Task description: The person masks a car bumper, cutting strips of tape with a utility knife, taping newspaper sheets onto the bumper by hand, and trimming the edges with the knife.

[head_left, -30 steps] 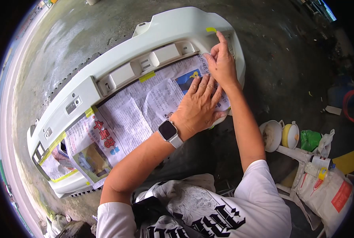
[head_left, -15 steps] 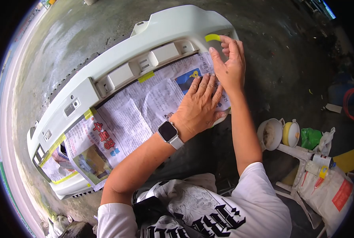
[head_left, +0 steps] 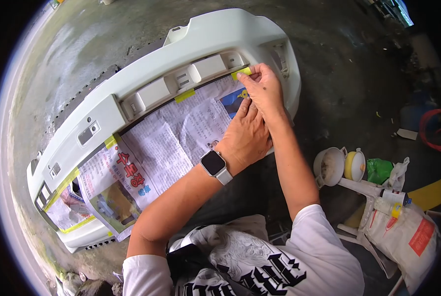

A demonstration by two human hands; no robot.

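A white car bumper [head_left: 220, 34] lies in front of me, with printed newspaper [head_left: 156, 133] covering its long opening. My left hand [head_left: 243, 134], a watch on its wrist, rests flat on the right part of the newspaper with fingers stretched out. Just above it, my right hand [head_left: 266, 93] pinches a short strip of yellow masking tape [head_left: 241, 74] at the newspaper's upper edge. Another piece of yellow tape [head_left: 185, 95] bridges paper and bumper farther left. More tape frames a smaller papered opening at the bumper's left end.
To the right, a white stand [head_left: 363, 187] carries a round white container [head_left: 329, 166], a yellow-and-white tape roll [head_left: 355, 164], a green bag [head_left: 379, 170] and bottles. A white sack [head_left: 403, 232] hangs below. A red hose [head_left: 433, 130] lies on the concrete floor [head_left: 82, 44].
My right hand has come down and left, bringing the tape strip from above the bumper's right end onto the newspaper's top edge. My left hand stays flat on the paper.
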